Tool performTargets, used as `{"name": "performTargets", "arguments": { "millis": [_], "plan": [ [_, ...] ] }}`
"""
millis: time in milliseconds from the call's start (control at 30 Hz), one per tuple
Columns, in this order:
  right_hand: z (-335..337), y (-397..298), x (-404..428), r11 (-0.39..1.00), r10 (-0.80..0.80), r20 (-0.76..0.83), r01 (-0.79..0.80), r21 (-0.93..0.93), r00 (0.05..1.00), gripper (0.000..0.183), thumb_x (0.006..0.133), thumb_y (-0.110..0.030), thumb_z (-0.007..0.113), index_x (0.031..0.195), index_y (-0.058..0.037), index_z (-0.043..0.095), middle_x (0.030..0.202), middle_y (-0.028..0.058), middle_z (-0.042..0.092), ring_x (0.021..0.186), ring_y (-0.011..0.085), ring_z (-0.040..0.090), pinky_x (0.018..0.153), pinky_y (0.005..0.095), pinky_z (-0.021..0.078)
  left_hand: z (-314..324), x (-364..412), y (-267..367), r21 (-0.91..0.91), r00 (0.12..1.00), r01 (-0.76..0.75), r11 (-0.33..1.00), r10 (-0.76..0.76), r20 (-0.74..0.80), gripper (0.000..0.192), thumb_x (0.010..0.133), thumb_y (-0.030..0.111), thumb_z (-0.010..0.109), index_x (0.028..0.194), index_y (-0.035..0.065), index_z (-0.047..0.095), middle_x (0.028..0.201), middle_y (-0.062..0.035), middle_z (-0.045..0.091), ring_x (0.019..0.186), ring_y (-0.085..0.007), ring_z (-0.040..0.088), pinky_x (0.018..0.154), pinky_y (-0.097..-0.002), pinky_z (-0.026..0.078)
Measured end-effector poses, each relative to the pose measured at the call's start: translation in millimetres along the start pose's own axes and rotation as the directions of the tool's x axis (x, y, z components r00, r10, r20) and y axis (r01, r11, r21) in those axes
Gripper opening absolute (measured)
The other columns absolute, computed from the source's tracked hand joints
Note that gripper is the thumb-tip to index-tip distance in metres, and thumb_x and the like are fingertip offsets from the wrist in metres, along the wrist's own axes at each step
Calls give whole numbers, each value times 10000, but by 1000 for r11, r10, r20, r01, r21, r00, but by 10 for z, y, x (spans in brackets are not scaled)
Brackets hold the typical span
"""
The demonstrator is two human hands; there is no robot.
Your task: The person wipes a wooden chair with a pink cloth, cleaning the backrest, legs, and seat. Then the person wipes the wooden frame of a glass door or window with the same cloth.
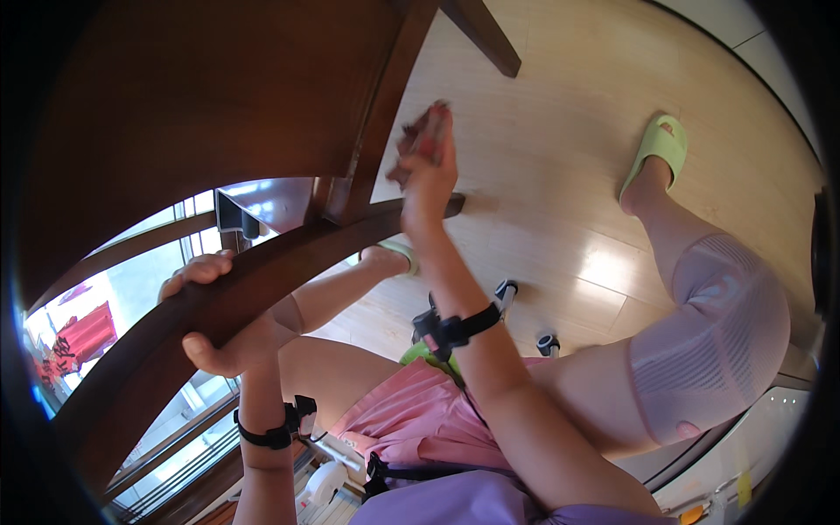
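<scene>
My left hand (220, 315) grips a curved dark wooden leg (262, 289) of a chair or similar piece of furniture, fingers over its far edge and thumb on the near side. My right hand (430, 177) holds a crumpled reddish cloth (423, 134) just beyond the frame's lower corner; the cloth is blurred and its kind is not fully clear. A broad dark wooden panel (216, 92) fills the upper left. Both wrists wear black straps with small devices.
Another dark wooden leg (485, 39) points over the pale wood floor (558, 164). Casters (548, 342) stand on the floor between my legs. My feet wear green slippers (663, 141). A red item bearing writing (82, 338) lies at the far left.
</scene>
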State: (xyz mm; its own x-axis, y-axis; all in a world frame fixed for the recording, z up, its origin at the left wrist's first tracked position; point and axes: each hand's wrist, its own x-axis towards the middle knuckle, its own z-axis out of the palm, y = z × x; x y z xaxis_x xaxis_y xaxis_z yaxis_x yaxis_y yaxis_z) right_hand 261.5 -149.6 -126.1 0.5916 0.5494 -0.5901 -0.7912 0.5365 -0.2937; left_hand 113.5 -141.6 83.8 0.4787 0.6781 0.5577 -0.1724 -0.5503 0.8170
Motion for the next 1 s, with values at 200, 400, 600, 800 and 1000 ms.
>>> {"name": "performTargets", "arguments": {
  "millis": [200, 400, 600, 800, 1000],
  "plan": [
    [574, -561, 881, 972, 159, 462, -219, 80, 873, 460, 1040, -212, 515, 1481, -145, 400, 1249, 18, 612, 1090, 163, 608, 894, 321, 516, 199, -112, -77, 212, 936, 75, 974, 5, -353, 636, 986, 480, 429, 1453, 57, 343, 1174, -214, 661, 1122, -349, 650, 1074, -499, 469],
    [719, -445, 932, 982, 99, 448, -160, 100, 889, 566, 1101, -331, 440, 1620, -193, 260, 1578, -26, 400, 1404, 141, 408, 1159, 323, 347, 286, -163, -246, 174, 932, 159, 972, -89, -350, 824, 901, 826, 442, 1111, 46, 604, 1057, -96, 652, 964, -227, 695, 842, -383, 583],
    [790, -397, 721, 998, 56, 256, -62, 14, 965, 587, 1093, -407, 453, 1626, -269, 250, 1313, -56, 581, 1101, 55, 565, 715, 223, 453, -151, -275, -391, 232, 952, 94, 968, -20, -304, 787, 913, 801, 457, 1108, 54, 612, 1019, -109, 669, 893, -247, 696, 794, -343, 568],
    [660, 28, 134, 994, 105, 193, -97, -51, 976, 501, 1090, -398, 469, 1555, -254, 349, 706, -86, 395, 490, 53, 320, 406, 233, 235, -1275, -337, -622, 245, 953, 83, 966, -5, -304, 860, 910, 847, 356, 1150, 56, 591, 1029, -152, 702, 924, -291, 708, 878, -413, 579],
    [594, 212, -446, 986, -48, -1, 47, -158, 999, 457, 1094, -219, 485, 1512, -72, 375, 1072, 43, 598, 839, 109, 604, 663, 254, 499, -2076, -419, -736, 327, 748, 342, 881, -44, -663, 965, 891, 882, 285, 1396, 76, 452, 1375, -154, 562, 1254, -306, 571, 1088, -501, 458]
  ]
}}
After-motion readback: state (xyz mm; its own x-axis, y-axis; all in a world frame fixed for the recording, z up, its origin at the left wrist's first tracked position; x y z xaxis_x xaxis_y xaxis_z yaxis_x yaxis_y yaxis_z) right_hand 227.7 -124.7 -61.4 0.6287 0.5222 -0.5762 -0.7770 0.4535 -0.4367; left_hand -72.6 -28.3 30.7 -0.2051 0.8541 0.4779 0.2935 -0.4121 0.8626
